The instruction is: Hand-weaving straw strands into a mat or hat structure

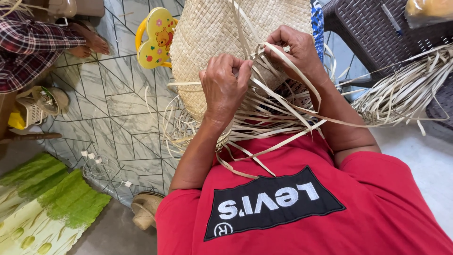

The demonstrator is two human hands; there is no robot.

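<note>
- Left hand (pixel 224 84) was curled tight, fingertips pinching a pale straw strip (pixel 264 89) right at the edge of the woven mat (pixel 212 38), about dead centre of the view.
- Right hand (pixel 295 49) sat just beside it at 1 o'clock, fingers closed on another strip that looped over its knuckles.
- Woven mat ran up toward 12 o'clock — loose strips fanned out below the hands, over the red shirt (pixel 302 208).
- Bundle of unwoven strips (pixel 406 89) lay at 3 o'clock, by a dark wicker chair (pixel 373 28).
- Yellow plastic stool (pixel 155 38) stood at 11 o'clock on the tiled floor (pixel 118 108) — green cloth (pixel 56 193) at 8.
</note>
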